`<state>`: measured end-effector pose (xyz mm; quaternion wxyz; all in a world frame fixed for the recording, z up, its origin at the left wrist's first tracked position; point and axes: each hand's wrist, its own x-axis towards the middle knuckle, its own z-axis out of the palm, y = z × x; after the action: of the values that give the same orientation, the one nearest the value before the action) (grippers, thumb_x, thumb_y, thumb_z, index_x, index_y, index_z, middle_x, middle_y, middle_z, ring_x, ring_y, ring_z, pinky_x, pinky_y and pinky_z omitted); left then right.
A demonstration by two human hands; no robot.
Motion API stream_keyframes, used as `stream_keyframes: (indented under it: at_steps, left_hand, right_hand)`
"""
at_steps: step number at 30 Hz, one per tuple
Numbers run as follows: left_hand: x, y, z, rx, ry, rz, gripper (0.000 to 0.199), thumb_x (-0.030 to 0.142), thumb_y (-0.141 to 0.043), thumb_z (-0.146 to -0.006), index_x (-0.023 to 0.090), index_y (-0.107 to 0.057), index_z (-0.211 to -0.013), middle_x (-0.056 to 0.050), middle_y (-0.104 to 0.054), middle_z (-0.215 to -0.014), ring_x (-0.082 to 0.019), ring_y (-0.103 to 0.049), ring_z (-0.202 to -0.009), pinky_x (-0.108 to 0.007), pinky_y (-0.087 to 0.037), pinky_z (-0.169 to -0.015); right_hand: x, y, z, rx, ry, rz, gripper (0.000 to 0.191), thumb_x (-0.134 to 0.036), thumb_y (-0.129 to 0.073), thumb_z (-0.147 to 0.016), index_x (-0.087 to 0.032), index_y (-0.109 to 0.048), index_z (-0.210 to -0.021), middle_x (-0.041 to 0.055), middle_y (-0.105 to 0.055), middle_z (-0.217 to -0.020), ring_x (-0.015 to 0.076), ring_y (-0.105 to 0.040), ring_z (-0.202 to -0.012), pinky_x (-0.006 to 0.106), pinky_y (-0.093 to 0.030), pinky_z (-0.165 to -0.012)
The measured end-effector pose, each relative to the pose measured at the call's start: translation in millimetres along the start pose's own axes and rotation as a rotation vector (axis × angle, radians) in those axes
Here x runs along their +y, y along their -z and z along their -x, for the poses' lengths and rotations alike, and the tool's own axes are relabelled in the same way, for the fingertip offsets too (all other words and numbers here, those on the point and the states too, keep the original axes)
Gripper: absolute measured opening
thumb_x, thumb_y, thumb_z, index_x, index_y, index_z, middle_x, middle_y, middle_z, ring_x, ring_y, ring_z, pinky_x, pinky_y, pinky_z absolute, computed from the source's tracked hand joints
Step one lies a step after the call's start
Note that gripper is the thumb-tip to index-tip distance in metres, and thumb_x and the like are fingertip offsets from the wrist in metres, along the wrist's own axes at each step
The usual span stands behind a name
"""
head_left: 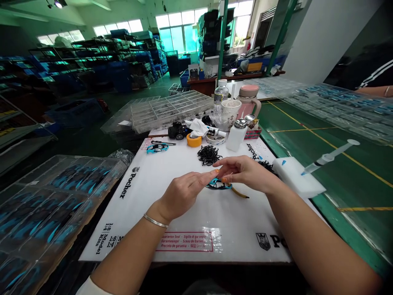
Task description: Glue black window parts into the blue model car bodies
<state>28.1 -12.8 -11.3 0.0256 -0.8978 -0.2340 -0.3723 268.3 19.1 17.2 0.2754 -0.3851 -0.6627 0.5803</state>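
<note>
My left hand [188,186] reaches in with its fingers pressed together, the tips pointing right. My right hand [242,172] meets it from the other side, fingers bent in a pinch. Whatever lies between the fingertips is too small or hidden to name. Just below them is a blue and black frame-like part [218,185], partly covered by the fingers; I cannot tell if a hand touches it. A yellow, dark-tipped tool [241,193] lies beside that part. Behind the hands sits a pile of small black pieces [209,155].
A similar blue part [157,147] lies at the back left, near yellow tape [194,140]. A white bottle [236,135] and pink mug [248,100] stand behind. On the right, a syringe [330,157] leans on a white foam block [297,176]. Compartment trays [61,196] flank the left.
</note>
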Motion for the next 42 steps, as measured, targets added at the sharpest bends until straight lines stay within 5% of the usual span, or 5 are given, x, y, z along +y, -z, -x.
stream_keyframes:
  at_steps: [6, 20, 30, 34, 42]
  left_hand:
    - [-2, -0.1, 2, 0.007, 0.023, 0.029, 0.06, 0.002, -0.049, -0.092, 0.024, -0.034, -0.146, -0.005, -0.062, -0.132, -0.015, -0.061, -0.118, -0.037, -0.058, -0.096]
    - [-2, 2.2, 2, 0.009, 0.043, 0.015, 0.059, 0.001, -0.049, -0.091, 0.022, -0.035, -0.145, -0.004, -0.066, -0.127, -0.013, -0.065, -0.111, -0.031, -0.058, -0.093]
    - [-3, 2.5, 1, -0.001, 0.106, 0.057, 0.065, 0.001, -0.053, -0.089, 0.022, -0.033, -0.147, -0.006, -0.064, -0.13, -0.015, -0.062, -0.117, -0.033, -0.054, -0.1]
    - [-2, 3.6, 1, -0.015, 0.347, 0.228, 0.075, 0.003, -0.061, -0.084, 0.029, -0.032, -0.149, -0.002, -0.066, -0.124, -0.016, -0.064, -0.113, -0.032, -0.055, -0.098]
    - [-7, 14.8, -8, 0.03, 1.07, 0.737, 0.092, 0.025, -0.083, -0.069, 0.028, -0.035, -0.148, -0.008, -0.07, -0.115, -0.009, -0.059, -0.066, -0.026, -0.056, -0.068]
  right_hand:
    - [-4, -3, 3, 0.096, 0.079, 0.001, 0.032, -0.036, -0.079, -0.07, -0.015, -0.072, -0.094, 0.0061, -0.072, -0.084, 0.0204, -0.069, -0.077, 0.03, -0.057, -0.069]
    - [-4, -15, 3, 0.147, 0.368, 0.558, 0.015, -0.029, -0.066, -0.086, -0.018, -0.074, -0.08, 0.0012, -0.069, -0.071, 0.0124, -0.061, -0.061, 0.022, -0.043, -0.057]
    - [-5, -9, 5, 0.228, 0.308, 0.447, 0.012, -0.028, -0.067, -0.086, -0.02, -0.075, -0.09, 0.0011, -0.072, -0.082, 0.0149, -0.065, -0.072, 0.024, -0.048, -0.064]
    - [-4, -9, 5, 0.323, 0.514, 0.576, 0.008, -0.024, -0.066, -0.088, -0.02, -0.072, -0.092, 0.0016, -0.07, -0.09, 0.0144, -0.064, -0.078, 0.025, -0.049, -0.066]
    - [2, -19, -2, 0.433, 0.775, 0.687, 0.027, -0.026, -0.074, -0.085, -0.023, -0.066, -0.11, 0.0068, -0.066, -0.113, 0.0233, -0.059, -0.11, 0.04, -0.05, -0.096]
